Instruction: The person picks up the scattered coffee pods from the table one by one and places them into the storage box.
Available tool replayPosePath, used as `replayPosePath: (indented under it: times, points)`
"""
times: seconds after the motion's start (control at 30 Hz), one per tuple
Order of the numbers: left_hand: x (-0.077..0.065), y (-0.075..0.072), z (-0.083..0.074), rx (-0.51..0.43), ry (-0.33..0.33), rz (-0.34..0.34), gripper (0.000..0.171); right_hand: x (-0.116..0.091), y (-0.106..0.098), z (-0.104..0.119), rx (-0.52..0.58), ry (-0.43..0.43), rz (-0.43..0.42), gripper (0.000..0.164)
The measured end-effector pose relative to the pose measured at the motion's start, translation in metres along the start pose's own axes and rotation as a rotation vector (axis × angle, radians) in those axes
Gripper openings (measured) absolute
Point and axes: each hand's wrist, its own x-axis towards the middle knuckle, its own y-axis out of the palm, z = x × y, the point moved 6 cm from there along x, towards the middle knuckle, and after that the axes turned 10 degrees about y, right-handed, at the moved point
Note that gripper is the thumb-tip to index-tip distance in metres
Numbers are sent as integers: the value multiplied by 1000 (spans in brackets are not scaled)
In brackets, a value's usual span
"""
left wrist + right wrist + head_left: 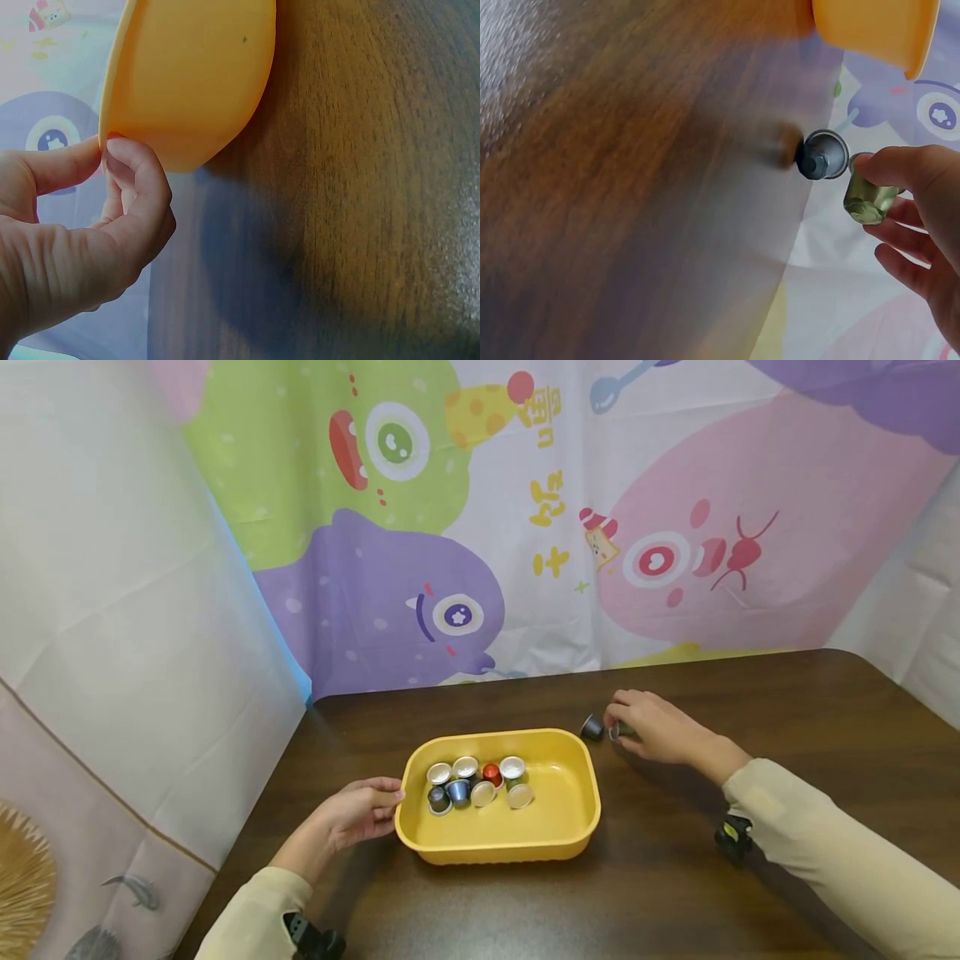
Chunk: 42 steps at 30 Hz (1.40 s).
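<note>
A yellow plastic tub (498,852) stands on the table, with several coffee capsules (458,792) grouped in its left half. Some show silver or pale lids, one is red, and others are blue or dark. My left hand (358,814) pinches the tub's left rim between thumb and fingers, as the left wrist view also shows. Beyond the tub's far right corner, my right hand (656,727) pinches a green coffee capsule (871,199) between thumb and fingers. Just left of it, a dark grey capsule (823,155) sits on the table.
The dark brown wooden table (525,910) ends at the back against a hanging cloth (555,627) printed with cartoon monsters. More pale fabric (135,568) hangs along the left side. A wrist camera (733,837) sits on the right sleeve.
</note>
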Motion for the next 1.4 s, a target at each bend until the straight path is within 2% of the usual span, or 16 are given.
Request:
replayPosePath:
  times: [0.33,0.67,1.4]
  points:
    - [0,0,0,4,-7,-1,21,0,-9,7,-58,-30,-55,28]
    - [-1,1,2,-4,-4,-4,24,4,-16,12,-60,-22,-35,28]
    - [-1,0,1,-12,8,1,22,20,-33,31,-64,-118,-72,30]
